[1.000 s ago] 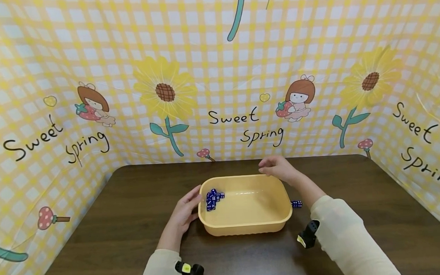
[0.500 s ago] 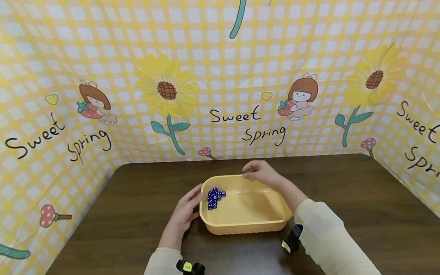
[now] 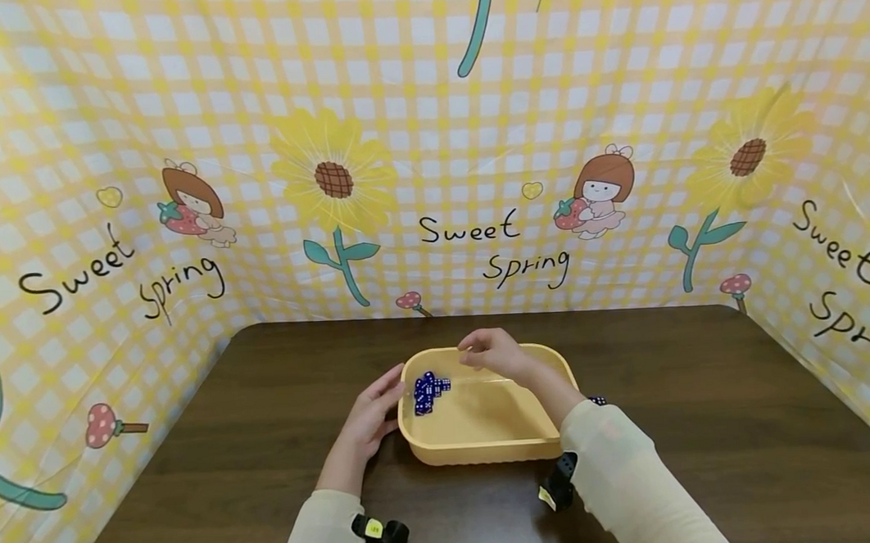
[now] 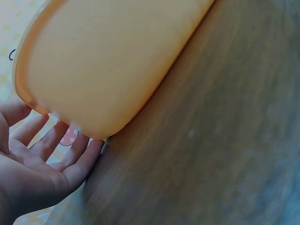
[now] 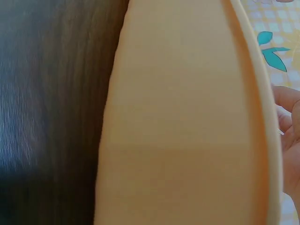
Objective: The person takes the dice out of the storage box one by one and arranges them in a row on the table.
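Observation:
My left hand (image 3: 371,410) rests at the left end of a yellow plastic basin (image 3: 481,453). In the left wrist view its extended, spread fingers (image 4: 77,154) touch the outside wall just under the rim. Several dark blue dice (image 3: 424,395) with white dots lie heaped inside, at the basin's left end. My right hand (image 3: 494,354) hovers over the far rim near the middle, its fingers bent toward the thumb; whether a die is between them I cannot tell. The right wrist view shows that hand (image 5: 288,122) only partly, behind the basin's rim.
More blue dice (image 3: 598,401) lie on the table just outside the basin's right end, partly hidden by the right forearm. The dark wood table (image 3: 267,444) meets a yellow checked cloth (image 3: 466,155) at its back edge and both sides.
My right hand has travelled left along the far rim, from the right corner to the basin's middle. My left hand stays at the left end, and the dice heap looks the same.

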Demonstrator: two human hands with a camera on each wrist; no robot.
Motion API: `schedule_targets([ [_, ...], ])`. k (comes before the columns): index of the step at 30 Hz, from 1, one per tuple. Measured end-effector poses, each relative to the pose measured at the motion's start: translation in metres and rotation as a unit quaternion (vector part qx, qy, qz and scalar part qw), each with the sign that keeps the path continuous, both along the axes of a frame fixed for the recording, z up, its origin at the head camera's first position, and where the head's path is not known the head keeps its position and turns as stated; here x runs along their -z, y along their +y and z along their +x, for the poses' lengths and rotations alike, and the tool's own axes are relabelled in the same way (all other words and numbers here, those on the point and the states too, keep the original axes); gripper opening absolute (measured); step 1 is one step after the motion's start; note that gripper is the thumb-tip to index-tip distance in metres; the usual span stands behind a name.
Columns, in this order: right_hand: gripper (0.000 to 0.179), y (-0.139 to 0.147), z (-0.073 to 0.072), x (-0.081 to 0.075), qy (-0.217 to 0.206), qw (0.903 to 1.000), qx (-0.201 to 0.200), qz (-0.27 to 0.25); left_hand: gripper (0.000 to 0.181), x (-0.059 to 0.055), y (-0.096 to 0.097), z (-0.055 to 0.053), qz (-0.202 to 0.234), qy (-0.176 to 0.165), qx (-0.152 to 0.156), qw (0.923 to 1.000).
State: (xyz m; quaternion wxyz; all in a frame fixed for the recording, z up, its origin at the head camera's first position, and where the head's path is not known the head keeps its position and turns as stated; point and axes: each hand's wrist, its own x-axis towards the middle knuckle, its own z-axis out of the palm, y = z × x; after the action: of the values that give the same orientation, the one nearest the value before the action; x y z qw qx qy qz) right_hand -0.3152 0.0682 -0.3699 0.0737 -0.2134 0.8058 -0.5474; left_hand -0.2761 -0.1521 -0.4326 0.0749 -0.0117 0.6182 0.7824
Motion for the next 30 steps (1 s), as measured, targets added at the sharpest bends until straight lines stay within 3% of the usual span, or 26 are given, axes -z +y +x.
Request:
schedule_targets([
  [11,0.026,-0.017,-0.001,0.013,-0.042,0.9988,-0.011,0.020,0.044,-0.002,0.000,0.001,0.005,0.003,0.006,1.0000],
  [21,0.026,-0.023,-0.006,0.031,-0.045,0.9987,-0.016,0.018,0.043,-0.002,0.001,0.002,0.001,0.000,0.002,1.0000],
  [30,0.033,-0.027,0.001,0.029,-0.058,0.9979,-0.014,0.025,0.043,-0.001,0.000,0.001,0.002,0.002,0.006,1.0000],
])
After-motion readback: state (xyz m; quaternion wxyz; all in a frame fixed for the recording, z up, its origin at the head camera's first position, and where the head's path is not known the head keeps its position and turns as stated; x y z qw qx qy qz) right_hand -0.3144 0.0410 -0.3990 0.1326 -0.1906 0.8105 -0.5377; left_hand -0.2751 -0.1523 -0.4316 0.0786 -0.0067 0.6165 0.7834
